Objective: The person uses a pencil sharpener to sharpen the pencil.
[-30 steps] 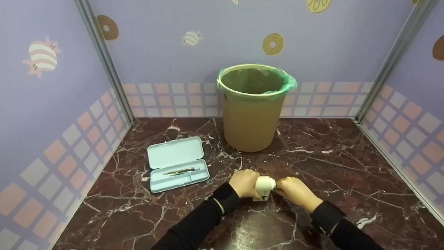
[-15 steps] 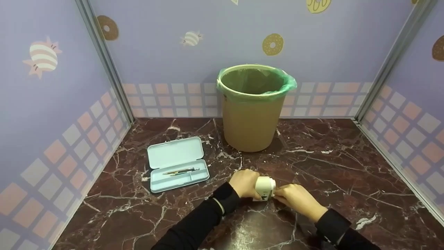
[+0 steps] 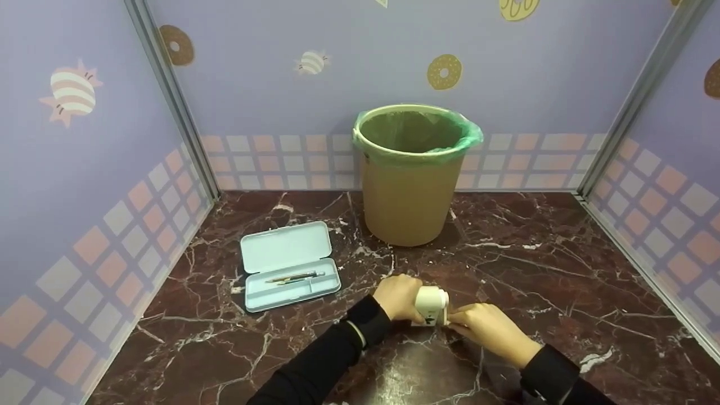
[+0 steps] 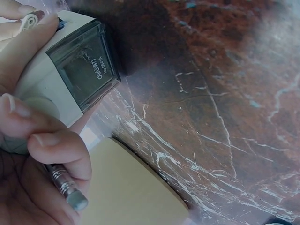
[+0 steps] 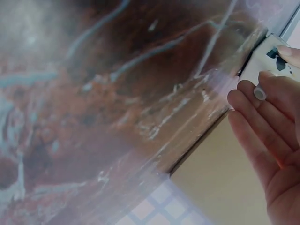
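My left hand [image 3: 396,297] grips a cream crank pencil sharpener [image 3: 429,304] from its left side. The sharpener's clear shavings drawer [image 4: 89,65] shows in the left wrist view. Below the curled left fingers juts the eraser end of a pencil [image 4: 70,191]; the pencil's other end is hidden behind those fingers. On the sharpener's right side, my right hand [image 3: 486,329] pinches the small crank knob [image 5: 259,93] between thumb and fingers. Dark green marks decorate the sharpener's face.
A light blue pencil case [image 3: 287,247] lies open at the left, with slim pens or pencils [image 3: 295,278] inside. Behind the hands stands a tan bin [image 3: 410,197] with a green liner [image 3: 469,135]. Patterned panels [image 3: 315,101] enclose the marbled table [image 3: 540,270] at the back and sides.
My right hand has moved down and slightly right while turning the crank. My left hand and the sharpener have stayed almost in place.
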Tool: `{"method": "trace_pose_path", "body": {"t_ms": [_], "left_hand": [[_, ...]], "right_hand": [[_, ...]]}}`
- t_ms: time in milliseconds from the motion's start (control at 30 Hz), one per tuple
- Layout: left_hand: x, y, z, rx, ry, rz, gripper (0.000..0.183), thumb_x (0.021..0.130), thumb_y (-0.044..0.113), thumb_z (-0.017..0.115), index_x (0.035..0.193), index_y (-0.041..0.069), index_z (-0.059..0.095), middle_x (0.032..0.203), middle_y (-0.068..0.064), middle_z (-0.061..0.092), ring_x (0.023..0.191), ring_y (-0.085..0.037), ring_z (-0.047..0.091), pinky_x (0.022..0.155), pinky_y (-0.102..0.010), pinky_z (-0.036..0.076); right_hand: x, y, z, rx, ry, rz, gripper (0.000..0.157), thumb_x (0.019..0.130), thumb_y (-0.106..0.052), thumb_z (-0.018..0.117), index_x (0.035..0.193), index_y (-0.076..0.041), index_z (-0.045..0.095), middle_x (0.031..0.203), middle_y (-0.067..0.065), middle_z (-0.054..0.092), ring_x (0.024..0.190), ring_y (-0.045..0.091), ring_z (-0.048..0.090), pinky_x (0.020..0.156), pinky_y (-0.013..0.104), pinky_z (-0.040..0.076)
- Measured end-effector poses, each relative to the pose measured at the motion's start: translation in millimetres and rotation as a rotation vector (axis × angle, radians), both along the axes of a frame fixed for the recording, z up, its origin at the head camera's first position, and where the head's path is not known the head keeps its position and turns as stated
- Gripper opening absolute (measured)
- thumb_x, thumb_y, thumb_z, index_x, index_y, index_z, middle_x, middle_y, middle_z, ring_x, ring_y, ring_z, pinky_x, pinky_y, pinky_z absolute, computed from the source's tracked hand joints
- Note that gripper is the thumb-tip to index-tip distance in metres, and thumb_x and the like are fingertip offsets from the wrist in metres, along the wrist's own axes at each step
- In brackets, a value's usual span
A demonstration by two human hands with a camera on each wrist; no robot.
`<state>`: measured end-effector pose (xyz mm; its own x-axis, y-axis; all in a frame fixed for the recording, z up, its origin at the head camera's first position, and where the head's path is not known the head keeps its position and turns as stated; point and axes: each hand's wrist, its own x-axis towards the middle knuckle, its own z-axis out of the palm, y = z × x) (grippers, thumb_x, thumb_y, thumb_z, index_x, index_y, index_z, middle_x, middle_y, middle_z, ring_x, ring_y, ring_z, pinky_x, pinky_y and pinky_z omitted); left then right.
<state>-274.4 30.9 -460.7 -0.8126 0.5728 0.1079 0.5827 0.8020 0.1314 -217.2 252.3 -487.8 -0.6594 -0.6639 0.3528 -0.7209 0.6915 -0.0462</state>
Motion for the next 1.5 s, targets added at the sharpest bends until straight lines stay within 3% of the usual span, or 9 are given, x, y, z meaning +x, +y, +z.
{"method": "trace_pose_path", "body": {"t_ms": [200,467,967,1200,1500], "left_hand": [[-0.3,0,-0.8,0.008,-0.009,0.001,0.044,0.059,0.036,0.095,0.091,0.013,0.073,0.084,0.0,0.075,0.071,-0.016,0.068,0.06,-0.032,0.052],[1.2,0,-2.4,-0.016,0.016,0.008,0.047,0.06,0.04,0.094,0.091,0.013,0.072,0.085,-0.001,0.075,0.074,-0.016,0.07,0.061,-0.033,0.055],[0.3,0,-2.5,-0.002,0.016,-0.01,0.046,0.059,0.039,0.095,0.089,0.013,0.071,0.084,-0.001,0.075,0.071,-0.017,0.068,0.059,-0.033,0.053],[-0.7,0,-1.4,-0.002,0.022,-0.004,0.045,0.059,0.039,0.095,0.087,0.014,0.07,0.083,-0.001,0.074,0.07,-0.017,0.066,0.058,-0.034,0.052],[1.4,0,1.2,-0.007,0.012,-0.014,0.045,0.06,0.037,0.094,0.09,0.013,0.072,0.085,-0.001,0.075,0.071,-0.016,0.068,0.059,-0.033,0.054]], "right_hand": [[5.6,0,5.2,-0.003,0.012,0.006,0.004,0.085,-0.015,0.08,0.088,-0.015,0.077,0.078,-0.006,0.074,0.067,0.009,0.07,0.058,0.028,0.054],[10.3,1,10.6,-0.023,-0.023,0.014,0.012,0.085,-0.017,0.079,0.096,-0.012,0.08,0.084,-0.004,0.077,0.071,0.01,0.072,0.062,0.028,0.057],[15.1,6,28.7,-0.058,0.021,0.041,0.018,0.083,-0.009,0.08,0.101,-0.009,0.08,0.088,-0.001,0.078,0.074,0.013,0.074,0.065,0.029,0.059],[5.2,5,46.5,-0.087,0.163,0.018,0.021,0.081,-0.012,0.082,0.101,-0.009,0.079,0.088,0.002,0.079,0.072,0.015,0.074,0.066,0.03,0.06],[-9.9,5,52.2,-0.073,0.161,-0.04,0.02,0.085,-0.013,0.08,0.104,-0.009,0.079,0.093,0.003,0.08,0.08,0.018,0.076,0.07,0.034,0.061]]}}
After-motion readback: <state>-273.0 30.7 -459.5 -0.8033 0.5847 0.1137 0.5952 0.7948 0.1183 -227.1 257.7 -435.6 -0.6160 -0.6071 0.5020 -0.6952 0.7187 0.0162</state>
